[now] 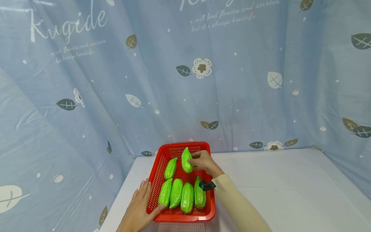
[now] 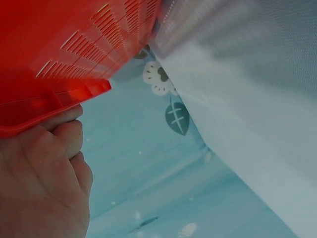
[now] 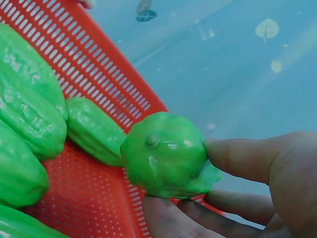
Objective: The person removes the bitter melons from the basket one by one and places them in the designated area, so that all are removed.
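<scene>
A red plastic basket [image 1: 210, 206] holds several glossy green bitter melons [image 1: 175, 193] with ribbed skins. My right hand [image 1: 205, 161] pinches one bitter melon [image 1: 186, 160] between thumb and fingers, over the far right part of the basket. In the right wrist view, the blunt end of that melon [image 3: 166, 153] faces the camera, thumb on one side and fingers beneath. My left hand [image 1: 138, 206] rests along the basket's near left rim, its fingers straight outside and its thumb across the corner. From the left wrist, the fingers [image 2: 69, 136] show under the rim; the thumb is hidden.
The basket stands on a white table [image 1: 261, 183] that stretches away to the right. Behind it and to the left hangs a blue curtain [image 1: 232, 96] with leaf and flower prints. One bitter melon [image 1: 170, 168] lies apart at the basket's far left; the others line up near the front.
</scene>
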